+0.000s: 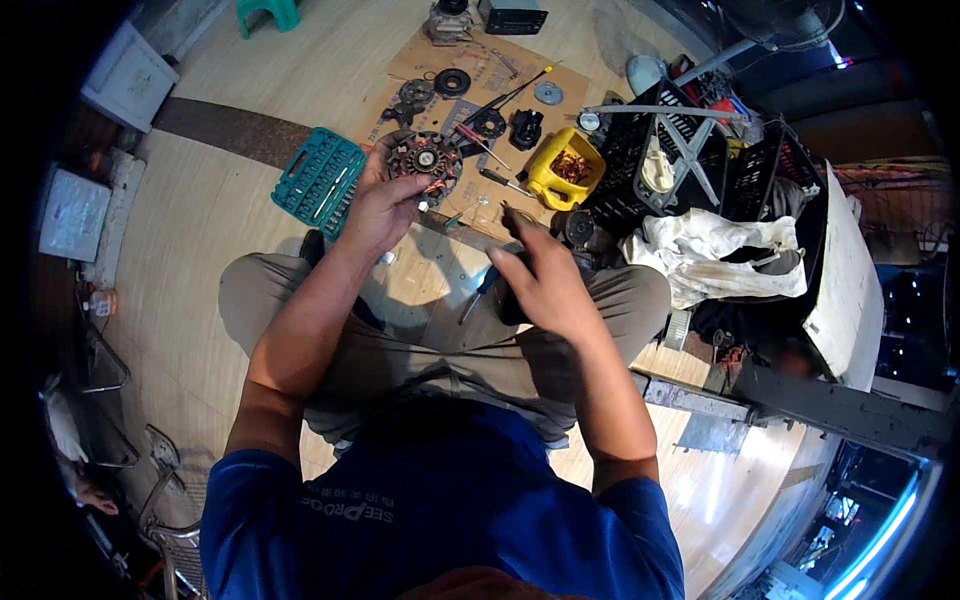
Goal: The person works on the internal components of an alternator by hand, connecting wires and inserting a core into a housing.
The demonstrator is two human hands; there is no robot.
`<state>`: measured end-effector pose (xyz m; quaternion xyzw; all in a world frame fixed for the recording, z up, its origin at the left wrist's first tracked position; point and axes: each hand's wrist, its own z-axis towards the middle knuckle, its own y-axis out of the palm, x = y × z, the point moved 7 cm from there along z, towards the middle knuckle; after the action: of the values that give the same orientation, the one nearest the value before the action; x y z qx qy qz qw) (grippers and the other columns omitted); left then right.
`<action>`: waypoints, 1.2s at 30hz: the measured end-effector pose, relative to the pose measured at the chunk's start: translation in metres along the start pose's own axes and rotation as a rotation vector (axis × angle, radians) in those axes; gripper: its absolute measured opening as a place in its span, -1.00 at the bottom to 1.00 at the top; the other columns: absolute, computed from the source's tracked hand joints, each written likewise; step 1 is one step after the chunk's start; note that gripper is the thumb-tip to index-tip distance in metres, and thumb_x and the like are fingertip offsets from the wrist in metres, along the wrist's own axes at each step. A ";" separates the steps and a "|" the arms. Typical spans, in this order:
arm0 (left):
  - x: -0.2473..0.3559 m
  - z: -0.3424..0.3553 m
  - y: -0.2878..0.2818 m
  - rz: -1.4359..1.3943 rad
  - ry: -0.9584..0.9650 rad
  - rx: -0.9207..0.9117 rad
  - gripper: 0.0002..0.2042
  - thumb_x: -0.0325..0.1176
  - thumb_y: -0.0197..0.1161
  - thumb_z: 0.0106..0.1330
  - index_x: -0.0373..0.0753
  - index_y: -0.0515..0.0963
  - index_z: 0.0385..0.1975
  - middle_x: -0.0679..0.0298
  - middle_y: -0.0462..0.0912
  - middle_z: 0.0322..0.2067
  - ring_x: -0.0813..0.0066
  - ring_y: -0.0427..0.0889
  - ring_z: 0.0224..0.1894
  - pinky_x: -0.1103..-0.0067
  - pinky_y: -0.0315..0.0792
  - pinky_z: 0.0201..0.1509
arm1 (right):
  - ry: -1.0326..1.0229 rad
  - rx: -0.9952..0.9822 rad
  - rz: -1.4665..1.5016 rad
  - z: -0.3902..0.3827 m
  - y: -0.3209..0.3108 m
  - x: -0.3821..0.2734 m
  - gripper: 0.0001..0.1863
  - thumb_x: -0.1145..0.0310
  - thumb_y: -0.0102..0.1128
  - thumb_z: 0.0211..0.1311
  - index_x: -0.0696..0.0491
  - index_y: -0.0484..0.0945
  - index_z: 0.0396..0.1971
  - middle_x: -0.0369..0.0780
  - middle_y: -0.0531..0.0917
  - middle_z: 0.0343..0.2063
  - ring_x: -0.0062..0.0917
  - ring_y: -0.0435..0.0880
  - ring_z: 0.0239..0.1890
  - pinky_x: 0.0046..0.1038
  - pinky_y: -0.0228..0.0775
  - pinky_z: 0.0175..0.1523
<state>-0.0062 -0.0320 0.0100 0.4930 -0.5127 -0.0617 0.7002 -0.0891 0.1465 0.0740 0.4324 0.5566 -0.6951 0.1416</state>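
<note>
In my left hand (382, 212) is a round motor part with copper windings (428, 160), its toothed hub facing up. My thumb lies across the near edge and the fingers go underneath, out of sight. My right hand (545, 280) hangs over my right knee, thumb apart from the stretched fingers, with dark fingertips and nothing visible between them. A blue-handled screwdriver (482, 290) is close to its thumb. Beyond it stands a yellow cut-open jug (568, 168) with copper-coloured scraps inside. Another screwdriver (506, 181) lies beside the jug.
On the left lies a teal socket set case (320, 180). Flattened cardboard (500, 75) carries round metal parts and a red-handled screwdriver (480, 143). At right are black crates (690, 120) and a white cloth (720, 255). A person's hand (95, 497) shows at far left.
</note>
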 end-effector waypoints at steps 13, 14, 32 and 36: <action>-0.008 -0.006 -0.008 0.053 0.074 -0.011 -0.58 -0.57 0.08 0.22 -0.29 0.19 0.09 0.04 0.45 -0.03 0.21 0.52 0.01 0.32 0.40 0.13 | 0.024 0.169 0.289 0.022 0.053 0.002 -0.81 0.39 0.15 0.22 0.19 0.59 -0.26 -0.09 0.64 -0.50 -0.49 0.61 -0.45 -0.50 0.41 -0.29; -0.008 -0.006 -0.009 0.051 0.075 -0.010 -0.58 -0.57 0.08 0.22 -0.29 0.19 0.09 0.04 0.45 -0.03 0.21 0.52 0.01 0.32 0.40 0.13 | -0.022 0.175 0.243 0.022 0.052 -0.001 -0.81 0.39 0.15 0.24 0.20 0.60 -0.27 -0.16 0.65 -0.52 -0.63 0.57 -0.46 -0.55 0.40 -0.29; -0.011 -0.003 -0.021 -0.355 -0.183 0.078 -0.80 -0.43 0.08 0.27 -0.36 0.45 -0.15 0.07 0.61 -0.16 0.26 0.63 -0.12 0.37 0.52 -0.01 | -0.072 0.276 -0.257 0.015 0.018 0.011 -0.83 0.37 0.15 0.18 0.11 0.62 -0.30 -0.01 0.61 -0.48 -0.15 0.61 -0.41 -0.31 0.46 -0.32; -0.008 -0.004 -0.014 -0.334 -0.165 0.052 -0.72 -0.46 0.05 0.23 -0.40 0.42 -0.07 0.02 0.59 -0.15 0.19 0.61 -0.10 0.35 0.51 0.00 | -0.062 0.262 -0.282 0.009 0.008 0.005 -0.83 0.41 0.16 0.16 0.13 0.61 -0.27 -0.02 0.61 -0.46 -0.15 0.61 -0.40 -0.31 0.45 -0.31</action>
<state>-0.0005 -0.0323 -0.0057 0.5824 -0.4808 -0.2042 0.6229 -0.0907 0.1376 0.0652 0.3434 0.5116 -0.7876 0.0025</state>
